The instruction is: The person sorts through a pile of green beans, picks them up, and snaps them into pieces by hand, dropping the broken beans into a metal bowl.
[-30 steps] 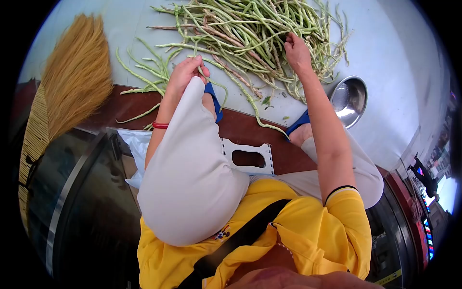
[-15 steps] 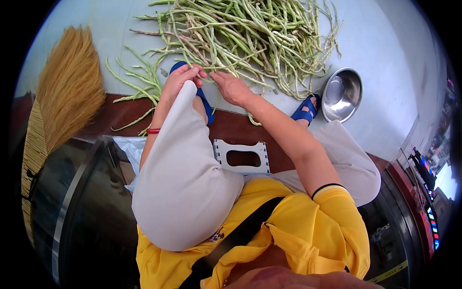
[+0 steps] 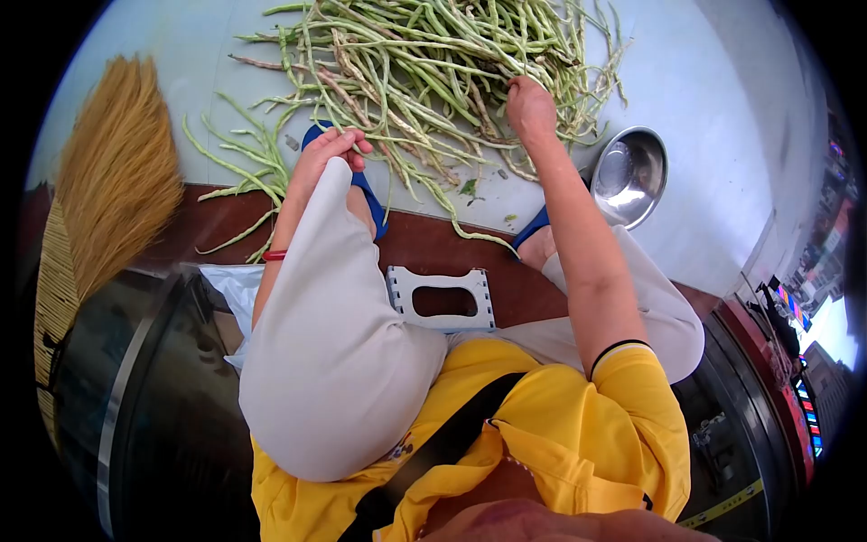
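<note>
A big heap of green long beans (image 3: 433,54) lies on the pale floor, some of them brownish. My right hand (image 3: 531,110) reaches to the heap's near right side, its fingers closed at a bean there. Beside my knee, my left hand (image 3: 334,154) is held with curled fingers at the heap's near left edge, a long bean appearing to run through them. A smaller bunch of long beans (image 3: 262,167) lies to the left of that hand. One bean (image 3: 452,212) stretches out from the heap toward my right foot.
To the right of the heap stands a shiny metal bowl (image 3: 629,176). A straw broom (image 3: 122,172) is at the left. A grey step stool (image 3: 440,298) sits between my legs, and a white plastic bag (image 3: 237,289) lies by my left leg. My feet wear blue sandals (image 3: 368,203).
My right hand has moved away from my left hand, forward and right onto the heap. A long bean now stretches toward my right foot. The left hand stays by the knee.
</note>
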